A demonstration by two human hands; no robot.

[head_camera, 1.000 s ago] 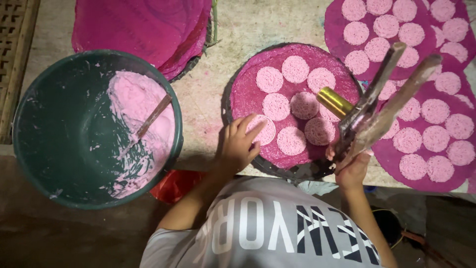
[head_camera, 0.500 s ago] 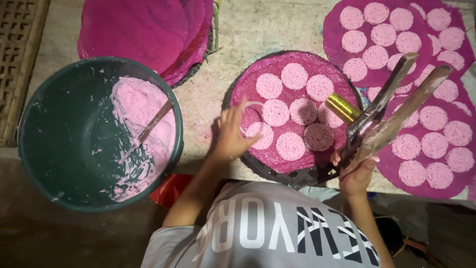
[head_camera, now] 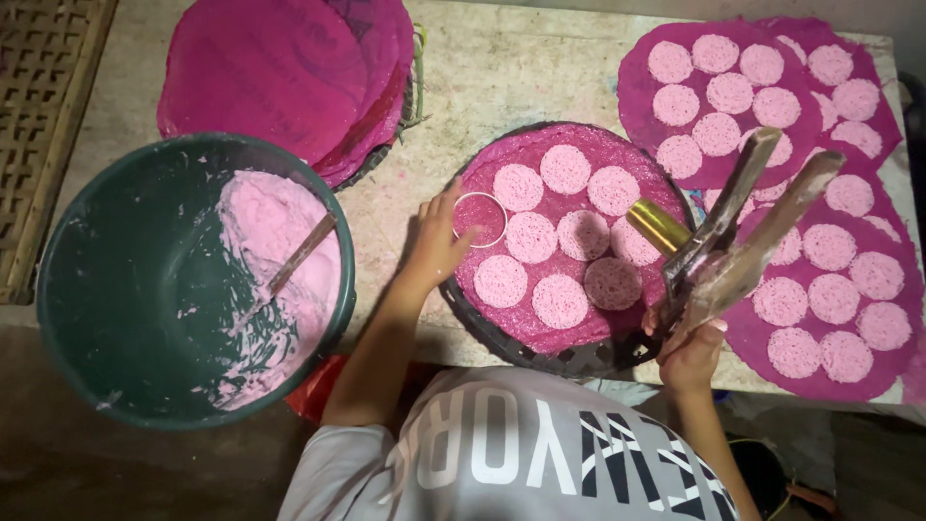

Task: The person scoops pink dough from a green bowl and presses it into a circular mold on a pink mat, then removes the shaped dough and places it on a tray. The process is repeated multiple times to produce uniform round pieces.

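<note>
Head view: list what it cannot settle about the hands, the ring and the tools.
- Left hand fingertips at the ring mould: grip hidden by the hand itself.
- Right hand: fingers hidden behind the flat tools it holds.
- Flat tools: blurred; number and kind unclear.
- Stick in the green bucket: lower end buried in pink paste.
</note>
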